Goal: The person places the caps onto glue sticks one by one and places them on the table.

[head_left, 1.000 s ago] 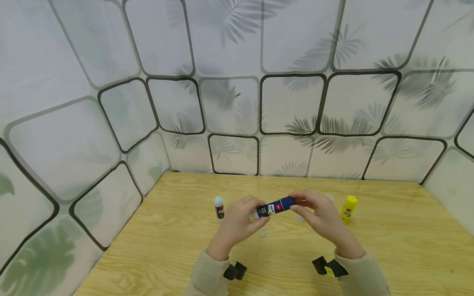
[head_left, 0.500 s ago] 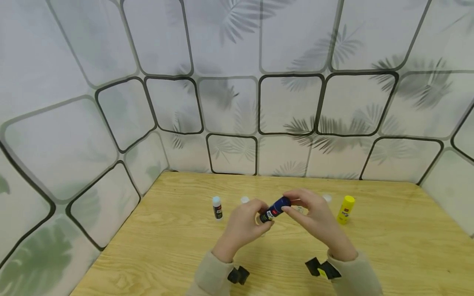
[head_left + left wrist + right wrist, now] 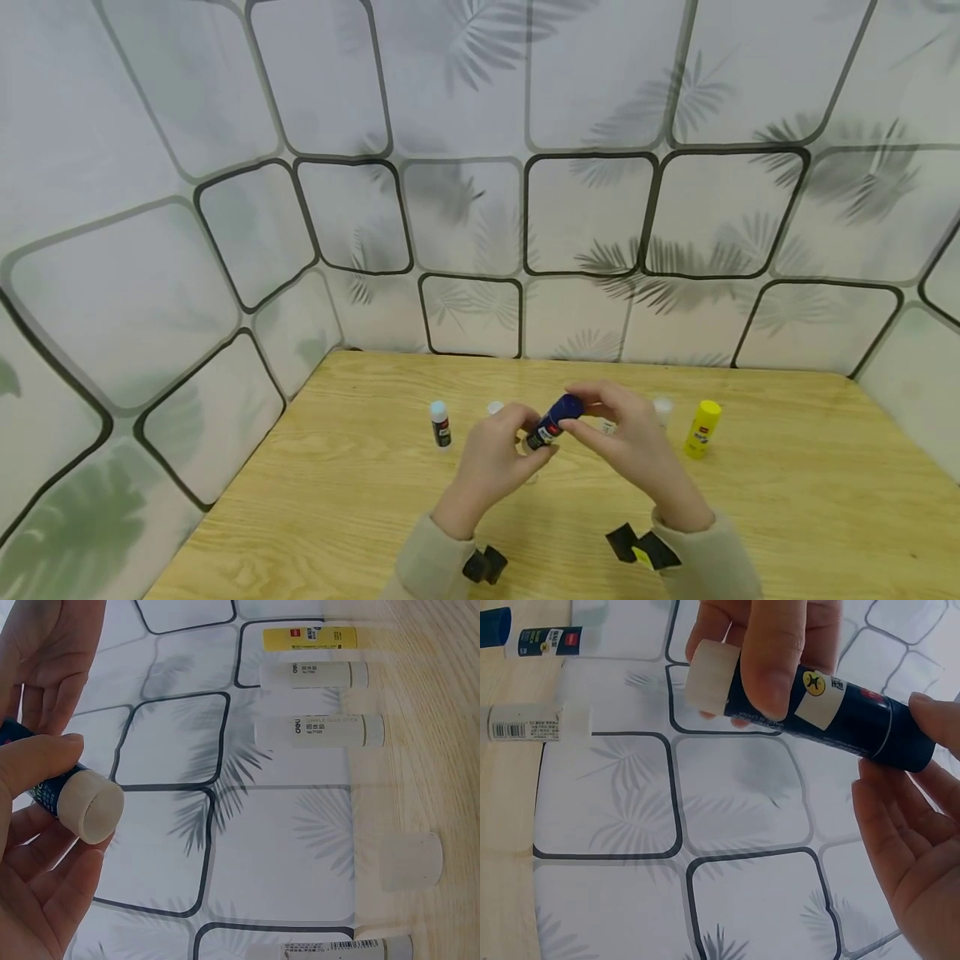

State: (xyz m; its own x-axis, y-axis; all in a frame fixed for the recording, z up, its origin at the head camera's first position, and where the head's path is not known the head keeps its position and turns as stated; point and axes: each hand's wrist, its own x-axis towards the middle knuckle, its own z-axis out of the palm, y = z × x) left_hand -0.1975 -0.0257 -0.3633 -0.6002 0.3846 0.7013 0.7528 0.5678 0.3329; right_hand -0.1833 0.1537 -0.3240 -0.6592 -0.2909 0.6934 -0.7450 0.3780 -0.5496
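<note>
A dark blue glue stick [image 3: 553,423] with a white base is held above the table between both hands, slanting up to the right. My left hand [image 3: 487,454] grips its lower end, the thumb lying along the label. In the left wrist view the round white base [image 3: 91,806] sticks out past that thumb. With thumb and fingertips, my right hand [image 3: 637,442] pinches the blue cap [image 3: 909,739] at the upper end. The cap sits on the barrel, a thin pale line marking the joint in the right wrist view.
Behind the hands stand a light-blue-topped glue stick [image 3: 441,426], a yellow glue stick [image 3: 702,430] and several white glue sticks [image 3: 322,730], all upright on the wooden table [image 3: 315,500]. A small translucent cap [image 3: 412,861] rests on the table nearer me. Patterned fabric [image 3: 472,217] walls the back.
The glue stick has gone from nearly level to a steeper slant, its cap end higher and shifted left. My right hand has moved left, closer to my left hand, which has shifted slightly right.
</note>
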